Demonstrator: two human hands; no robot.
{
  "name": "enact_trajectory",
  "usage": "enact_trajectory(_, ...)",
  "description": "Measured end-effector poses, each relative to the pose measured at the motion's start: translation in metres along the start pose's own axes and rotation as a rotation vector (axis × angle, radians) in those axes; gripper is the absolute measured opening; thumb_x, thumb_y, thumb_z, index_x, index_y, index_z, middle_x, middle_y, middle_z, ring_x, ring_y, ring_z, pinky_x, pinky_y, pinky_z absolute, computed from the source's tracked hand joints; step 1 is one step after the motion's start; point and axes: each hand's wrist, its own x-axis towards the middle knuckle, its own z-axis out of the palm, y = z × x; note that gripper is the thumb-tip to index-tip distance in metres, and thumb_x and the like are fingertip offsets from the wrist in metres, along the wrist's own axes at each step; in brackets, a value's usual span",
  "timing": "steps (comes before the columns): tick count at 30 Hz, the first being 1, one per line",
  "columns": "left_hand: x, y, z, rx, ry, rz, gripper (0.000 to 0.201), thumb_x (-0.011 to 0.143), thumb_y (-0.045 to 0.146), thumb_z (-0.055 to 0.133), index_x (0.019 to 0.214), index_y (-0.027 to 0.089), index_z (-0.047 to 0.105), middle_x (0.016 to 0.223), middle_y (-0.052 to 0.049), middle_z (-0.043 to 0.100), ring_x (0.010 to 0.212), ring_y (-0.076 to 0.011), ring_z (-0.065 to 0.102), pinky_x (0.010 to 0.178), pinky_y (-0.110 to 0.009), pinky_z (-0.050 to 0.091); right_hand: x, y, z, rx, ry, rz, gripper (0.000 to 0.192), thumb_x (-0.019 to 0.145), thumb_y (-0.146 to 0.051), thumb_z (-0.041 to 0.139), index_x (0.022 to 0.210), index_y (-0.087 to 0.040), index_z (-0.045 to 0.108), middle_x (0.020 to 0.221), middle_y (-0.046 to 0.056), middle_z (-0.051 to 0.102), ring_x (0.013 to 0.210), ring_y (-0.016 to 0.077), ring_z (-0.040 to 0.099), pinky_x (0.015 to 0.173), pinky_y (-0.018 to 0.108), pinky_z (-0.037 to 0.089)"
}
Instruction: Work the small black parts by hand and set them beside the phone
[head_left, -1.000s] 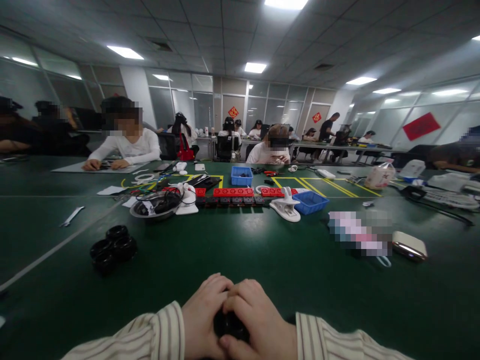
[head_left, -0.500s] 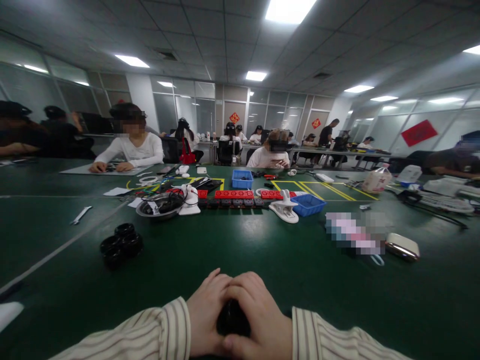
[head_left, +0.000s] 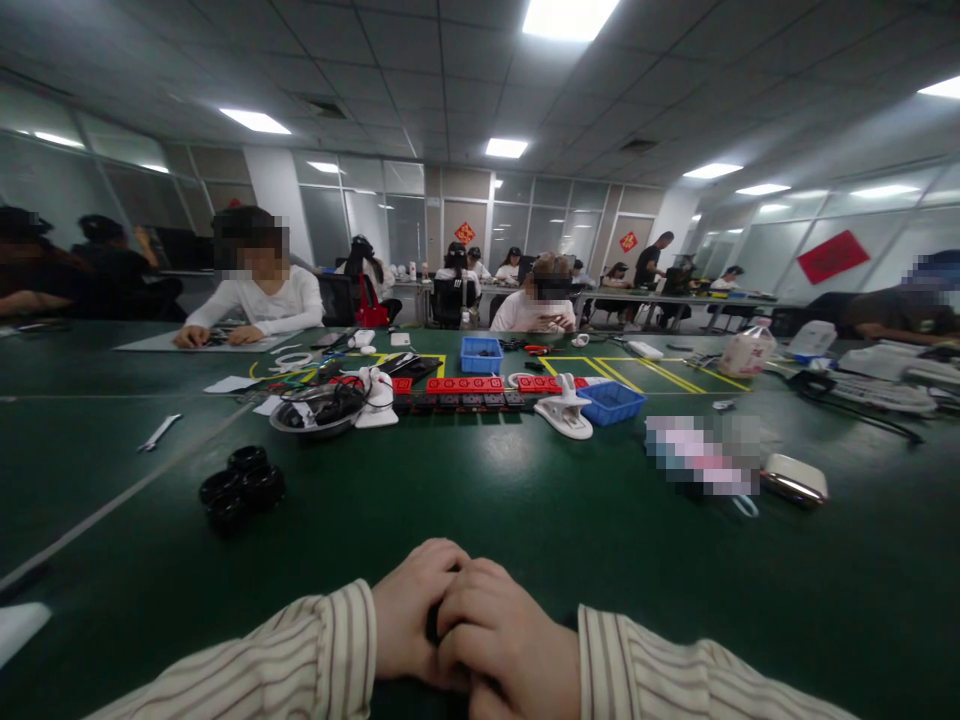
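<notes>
My left hand [head_left: 411,615] and my right hand [head_left: 506,635] meet at the near edge of the green table, fingers curled and overlapping. Both are closed around a glossy black object [head_left: 433,622]. Only a dark sliver of it shows between the fingers, so its kind cannot be made out. To the left, a cluster of shiny black round pieces [head_left: 244,487] with hollow tops stands on the table, apart from my hands.
Further off lie a wrench [head_left: 160,433], a metal bowl of dark parts [head_left: 315,415], a red power strip [head_left: 465,385], a white clip stand [head_left: 566,412] and a blue tray [head_left: 611,403]. A cream-coloured case [head_left: 795,480] lies right. Co-workers sit across the table.
My right hand has turned and its fingers have closed lower across the left hand. The black object, plainly seen before, is now almost hidden. The view has shifted slightly.
</notes>
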Motion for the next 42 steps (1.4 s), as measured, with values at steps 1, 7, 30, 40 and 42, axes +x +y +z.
enact_trajectory(1,0.000,0.000,0.000,0.002,0.001,0.000,0.045,0.049,0.041,0.075,0.085,0.020,0.061,0.093,-0.002,0.051,0.089,-0.0225,0.048,0.084,-0.036,0.041,-0.001,0.001,0.002,-0.005,-0.037,-0.025,0.013,0.068,-0.024,0.038,0.077,-0.017,0.047,0.081,0.002,0.055,0.086,0.0142,0.048,0.086,0.032,0.035)
enact_trajectory(7,0.000,-0.002,0.002,0.023,-0.006,-0.017,0.050,0.056,0.041,0.073,0.099,0.020,0.057,0.096,-0.004,0.053,0.091,-0.0234,0.049,0.088,-0.039,0.041,-0.001,0.002,-0.003,0.014,-0.029,-0.054,0.026,0.078,-0.032,0.040,0.097,-0.017,0.048,0.093,0.003,0.056,0.096,0.0142,0.047,0.097,0.033,0.030)
enact_trajectory(30,0.000,-0.003,0.000,-0.070,-0.035,-0.018,0.037,0.053,0.025,0.070,0.087,0.019,0.056,0.093,-0.002,0.051,0.091,-0.0220,0.048,0.087,-0.034,0.040,-0.001,-0.004,-0.002,-0.030,0.025,0.096,0.022,0.064,-0.025,0.037,0.078,-0.017,0.052,0.083,0.004,0.051,0.083,0.0160,0.045,0.080,0.035,0.034)
enact_trajectory(40,-0.005,0.000,0.004,0.020,-0.012,0.032,0.080,0.055,0.046,0.073,0.124,0.022,0.041,0.121,-0.008,0.047,0.112,-0.0307,0.041,0.106,-0.053,0.016,0.004,-0.008,-0.015,0.021,0.125,0.100,0.035,0.082,-0.040,0.036,0.102,-0.015,0.049,0.097,0.007,0.053,0.094,0.0174,0.045,0.092,0.037,0.031)
enact_trajectory(42,-0.006,0.002,0.005,0.061,-0.001,-0.015,0.081,0.054,0.051,0.072,0.123,0.021,0.041,0.119,-0.009,0.047,0.111,-0.0314,0.041,0.104,-0.057,0.014,0.003,-0.006,-0.013,0.016,0.143,0.200,0.046,0.085,-0.054,0.034,0.102,-0.014,0.049,0.098,0.009,0.051,0.091,0.0185,0.044,0.085,0.036,0.034)
